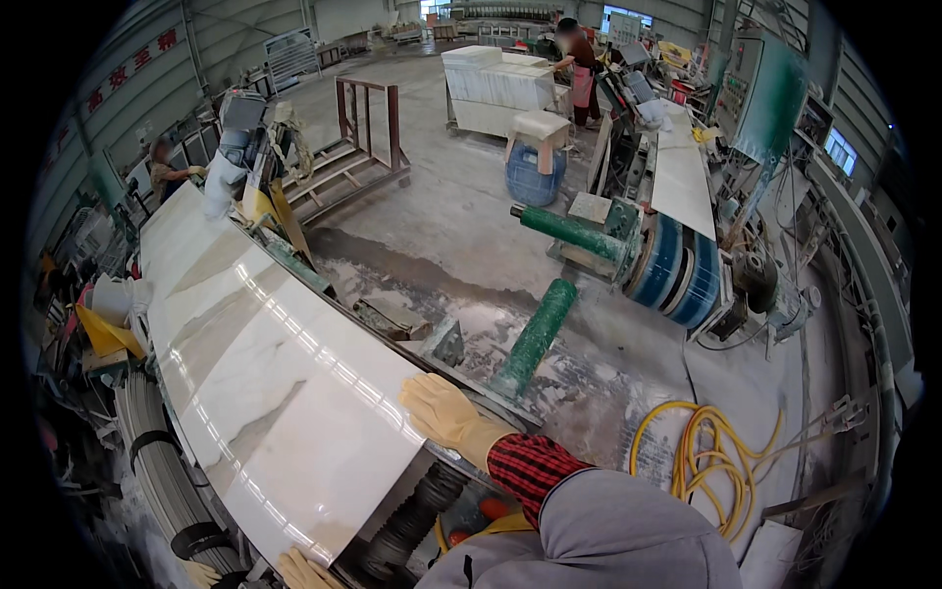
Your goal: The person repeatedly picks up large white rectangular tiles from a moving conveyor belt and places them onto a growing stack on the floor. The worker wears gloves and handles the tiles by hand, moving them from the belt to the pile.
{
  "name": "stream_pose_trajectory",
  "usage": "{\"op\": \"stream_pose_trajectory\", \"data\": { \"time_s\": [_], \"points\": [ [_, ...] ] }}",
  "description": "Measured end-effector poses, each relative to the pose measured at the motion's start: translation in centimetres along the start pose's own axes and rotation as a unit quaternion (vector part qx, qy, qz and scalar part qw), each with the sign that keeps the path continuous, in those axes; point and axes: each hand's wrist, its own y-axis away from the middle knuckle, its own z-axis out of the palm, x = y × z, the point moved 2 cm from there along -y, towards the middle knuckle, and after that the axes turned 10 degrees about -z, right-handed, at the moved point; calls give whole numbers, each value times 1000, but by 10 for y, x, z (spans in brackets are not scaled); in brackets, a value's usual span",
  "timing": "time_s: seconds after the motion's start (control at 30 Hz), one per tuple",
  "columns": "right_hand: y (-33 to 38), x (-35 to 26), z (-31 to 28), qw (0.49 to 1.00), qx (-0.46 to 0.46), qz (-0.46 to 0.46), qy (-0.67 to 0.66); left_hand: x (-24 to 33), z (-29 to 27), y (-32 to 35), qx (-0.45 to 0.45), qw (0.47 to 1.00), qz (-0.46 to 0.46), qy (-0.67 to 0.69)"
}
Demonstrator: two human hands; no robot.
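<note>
A long, glossy white stone slab [285, 393] with beige-brown veining stretches from the far left toward me. My right hand [451, 417], in a cream rubber glove, rests flat on the slab's right near corner with its fingers stretched out. At the lower edge, my left hand [306, 569], gloved alike, touches the slab's near edge; its fingers lie extended and the rest is cut off. Below the near end shows a dark ribbed hose [417, 515]. Another pale glove [201, 573] appears further left; I cannot tell whether a hand is in it.
Green rollers [538, 339] and blue-rimmed wheels [677, 275] stand to the right. A coiled yellow hose [702, 456] lies on the floor. Beyond are a brown metal rack [368, 128], a blue drum [535, 177] and two people, one far left, one at the back. A grey ribbed bundle [167, 471] runs along the left.
</note>
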Motion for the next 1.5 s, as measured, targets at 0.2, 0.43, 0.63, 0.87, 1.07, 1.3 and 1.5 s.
{"op": "stream_pose_trajectory", "data": {
  "time_s": [0.2, 0.43, 0.63, 0.87, 1.07, 1.3, 1.5],
  "points": [
    [1, 0, 1, 1000, -18, 6, -15, 1, -4, 6, 23, 999, 7, 26],
    [3, 0, -2, 1000, -22, 0, -16, -2, 3, 10, 61, 997, 22, 39],
    [4, -2, -4, 1000, 0, -6, -7, -11, 10, 14, 93, 993, 44, 64],
    [11, 11, 17, 999, -27, 2, 37, 5, 9, 13, 162, 981, 36, 97],
    [11, 7, 10, 998, -29, -20, 54, 7, 1, 16, 121, 989, 28, 82],
    [-3, -6, -21, 1000, -24, -11, 2, 9, -1, 16, 113, 993, 30, 30],
    [3, -6, -19, 1000, -28, -11, -3, 0, 3, 17, 79, 996, 19, 22]
  ]
}}
